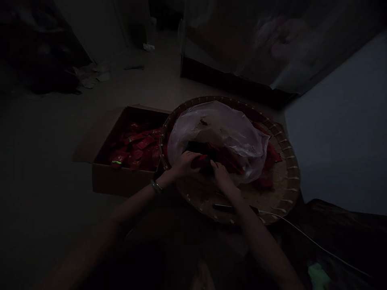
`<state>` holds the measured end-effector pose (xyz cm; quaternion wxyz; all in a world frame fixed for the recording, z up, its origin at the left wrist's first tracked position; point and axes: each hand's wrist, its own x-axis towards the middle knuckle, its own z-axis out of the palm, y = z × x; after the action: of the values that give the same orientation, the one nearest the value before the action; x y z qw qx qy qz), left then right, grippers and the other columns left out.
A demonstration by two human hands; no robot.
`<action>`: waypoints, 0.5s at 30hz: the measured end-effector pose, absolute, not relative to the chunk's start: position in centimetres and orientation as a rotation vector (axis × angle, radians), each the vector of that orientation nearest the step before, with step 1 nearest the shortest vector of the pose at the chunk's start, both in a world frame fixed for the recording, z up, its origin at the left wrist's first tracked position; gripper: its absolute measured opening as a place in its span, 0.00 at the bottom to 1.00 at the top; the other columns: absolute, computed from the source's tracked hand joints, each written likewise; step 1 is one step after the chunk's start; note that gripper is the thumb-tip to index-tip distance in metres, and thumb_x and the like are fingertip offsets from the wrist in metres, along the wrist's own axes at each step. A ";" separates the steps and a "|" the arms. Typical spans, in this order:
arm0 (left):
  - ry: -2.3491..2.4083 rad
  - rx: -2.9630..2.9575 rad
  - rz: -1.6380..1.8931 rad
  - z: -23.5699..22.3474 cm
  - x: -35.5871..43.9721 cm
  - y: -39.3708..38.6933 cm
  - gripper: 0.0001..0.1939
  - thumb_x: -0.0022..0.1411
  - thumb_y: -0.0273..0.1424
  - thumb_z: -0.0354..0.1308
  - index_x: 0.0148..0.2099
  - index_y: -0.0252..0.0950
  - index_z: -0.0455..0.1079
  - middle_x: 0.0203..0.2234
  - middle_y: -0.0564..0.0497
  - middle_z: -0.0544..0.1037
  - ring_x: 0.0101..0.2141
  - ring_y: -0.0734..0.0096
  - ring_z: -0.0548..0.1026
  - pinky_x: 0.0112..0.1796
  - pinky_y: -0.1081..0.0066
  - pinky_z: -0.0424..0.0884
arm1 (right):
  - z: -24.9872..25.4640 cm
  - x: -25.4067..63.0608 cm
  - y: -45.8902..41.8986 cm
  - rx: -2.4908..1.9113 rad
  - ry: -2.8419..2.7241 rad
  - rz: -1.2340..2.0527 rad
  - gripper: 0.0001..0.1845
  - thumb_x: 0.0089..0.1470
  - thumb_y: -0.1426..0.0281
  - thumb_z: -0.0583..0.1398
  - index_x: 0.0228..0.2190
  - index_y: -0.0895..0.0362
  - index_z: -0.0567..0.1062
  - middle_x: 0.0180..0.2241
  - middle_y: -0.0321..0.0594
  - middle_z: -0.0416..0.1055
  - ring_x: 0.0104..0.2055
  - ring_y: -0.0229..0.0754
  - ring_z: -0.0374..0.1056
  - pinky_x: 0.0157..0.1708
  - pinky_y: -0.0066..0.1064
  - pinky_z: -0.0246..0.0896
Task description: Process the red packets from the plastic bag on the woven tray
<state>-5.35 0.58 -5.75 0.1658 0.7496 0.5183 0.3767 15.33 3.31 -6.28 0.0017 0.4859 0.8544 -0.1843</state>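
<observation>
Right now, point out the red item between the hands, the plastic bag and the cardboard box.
Red item (200, 161), head view: its visible red face.
Plastic bag (232, 129), head view: its crumpled upper film.
Cardboard box (121, 181), head view: its near outer wall.

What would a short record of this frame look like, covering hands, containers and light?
Left hand: gripping a small red item
Right hand: close beside it; grip unclear
Tray: round woven tray, beneath both hands
On tray: translucent plastic bag, slim dark object
Box: open cardboard box, left of tray, holding red packets
Light: very dim
</observation>
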 end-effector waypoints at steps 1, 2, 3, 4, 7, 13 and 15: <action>1.479 2.125 1.076 -5.8 -5.4 0.6 0.23 0.49 0.32 0.62 0.49 0.35 0.67 0.41 0.46 0.76 0.41 0.62 0.73 0.43 0.62 0.67 | -6.3 15.1 3.3 1.515 2.674 -0.532 0.38 0.44 0.81 0.58 0.57 0.59 0.57 0.48 0.53 0.63 0.47 0.51 0.62 0.46 0.39 0.58; 1.484 2.113 1.077 -5.8 -5.3 0.6 0.23 0.48 0.32 0.62 0.49 0.35 0.67 0.41 0.46 0.76 0.41 0.62 0.73 0.43 0.62 0.67 | -6.2 14.9 3.3 1.510 2.668 -0.511 0.35 0.45 0.80 0.58 0.56 0.58 0.59 0.45 0.51 0.63 0.45 0.49 0.62 0.43 0.37 0.59; 1.490 2.103 1.080 -5.8 -5.3 0.7 0.23 0.48 0.32 0.62 0.49 0.35 0.67 0.41 0.46 0.76 0.41 0.62 0.73 0.43 0.62 0.67 | -6.2 14.7 3.3 1.514 2.661 -0.517 0.31 0.47 0.80 0.57 0.54 0.57 0.61 0.43 0.50 0.64 0.42 0.47 0.63 0.41 0.34 0.59; 1.493 2.095 1.083 -5.8 -5.3 0.7 0.23 0.49 0.32 0.62 0.49 0.35 0.67 0.41 0.46 0.76 0.41 0.62 0.73 0.43 0.63 0.67 | -6.1 14.6 3.4 1.528 2.649 -0.547 0.27 0.49 0.80 0.55 0.52 0.57 0.64 0.41 0.48 0.64 0.39 0.45 0.64 0.38 0.32 0.58; 1.482 2.087 1.095 -5.7 -5.4 0.6 0.23 0.49 0.32 0.62 0.49 0.35 0.67 0.41 0.45 0.76 0.41 0.63 0.73 0.43 0.63 0.67 | -6.2 14.5 3.9 1.572 2.637 -0.682 0.18 0.51 0.78 0.53 0.45 0.56 0.68 0.38 0.44 0.64 0.34 0.40 0.64 0.34 0.29 0.57; 1.482 2.069 1.136 -5.7 -5.6 0.5 0.23 0.49 0.32 0.62 0.49 0.33 0.66 0.41 0.44 0.76 0.41 0.63 0.74 0.43 0.63 0.68 | -6.7 14.1 4.6 1.579 2.794 -0.791 0.28 0.45 0.75 0.59 0.51 0.57 0.64 0.46 0.46 0.61 0.44 0.44 0.62 0.43 0.34 0.59; 1.480 2.068 1.157 -5.8 -5.6 0.6 0.23 0.49 0.32 0.61 0.49 0.33 0.66 0.41 0.44 0.76 0.40 0.62 0.74 0.42 0.63 0.68 | -6.6 13.5 4.5 1.529 2.819 -0.740 0.31 0.45 0.74 0.61 0.53 0.55 0.63 0.50 0.48 0.57 0.47 0.47 0.61 0.44 0.36 0.58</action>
<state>-5.57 0.55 -5.77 0.1729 0.7292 0.5216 0.4079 13.54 4.53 -6.57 -0.0747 0.4632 0.8542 -0.2241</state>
